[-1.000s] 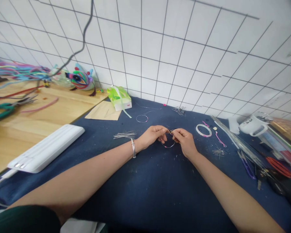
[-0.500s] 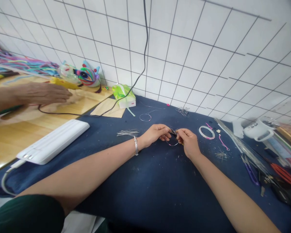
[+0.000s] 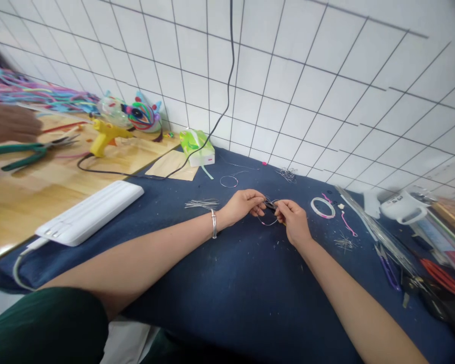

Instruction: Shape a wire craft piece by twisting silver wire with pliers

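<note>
My left hand (image 3: 246,206) is closed in a pinch on a thin wire ring (image 3: 267,224), whose lower curve hangs between my two hands. My right hand (image 3: 292,218) is closed as well, at the ring's right side. Its fingers hold a small dark tool (image 3: 270,206) that reaches across to the left fingertips; its exact kind is too small to make out. Left of my left hand lies a bundle of short straight wires (image 3: 201,203). A second wire ring (image 3: 228,181) rests on the cloth beyond.
A co-worker's hand (image 3: 11,124) is at far left, above green-handled pliers (image 3: 26,151). Near it stands a yellow glue gun (image 3: 106,136). A white power bank (image 3: 91,212) lies left. At right are a tape roll (image 3: 323,208), purple-handled scissors (image 3: 389,270) and a white mug (image 3: 405,206).
The co-worker's hand has drawn back to the left, uncovering the glue gun and green-handled pliers. My hands hold nearly the same pose at the wire ring. The view has shifted slightly.
</note>
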### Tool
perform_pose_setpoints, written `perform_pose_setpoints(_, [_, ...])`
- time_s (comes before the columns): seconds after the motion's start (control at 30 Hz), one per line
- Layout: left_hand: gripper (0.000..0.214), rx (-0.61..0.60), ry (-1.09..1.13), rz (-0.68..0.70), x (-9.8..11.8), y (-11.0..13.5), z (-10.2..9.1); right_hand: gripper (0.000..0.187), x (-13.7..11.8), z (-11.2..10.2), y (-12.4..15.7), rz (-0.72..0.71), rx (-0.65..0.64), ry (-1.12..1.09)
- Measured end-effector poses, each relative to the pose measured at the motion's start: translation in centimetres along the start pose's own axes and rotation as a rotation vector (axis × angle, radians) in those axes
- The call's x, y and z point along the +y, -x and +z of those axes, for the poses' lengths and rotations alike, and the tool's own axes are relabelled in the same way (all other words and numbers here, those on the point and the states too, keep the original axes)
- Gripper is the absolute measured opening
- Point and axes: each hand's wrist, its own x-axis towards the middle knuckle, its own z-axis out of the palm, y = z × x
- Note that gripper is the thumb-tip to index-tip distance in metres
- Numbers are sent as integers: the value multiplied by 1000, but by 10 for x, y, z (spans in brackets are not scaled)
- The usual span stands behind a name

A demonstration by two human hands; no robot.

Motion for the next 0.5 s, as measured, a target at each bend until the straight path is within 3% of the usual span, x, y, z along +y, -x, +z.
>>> perform_pose_setpoints(0.5, [29, -144, 73, -58, 7, 11, 0, 28, -3, -1, 1, 24, 42, -32])
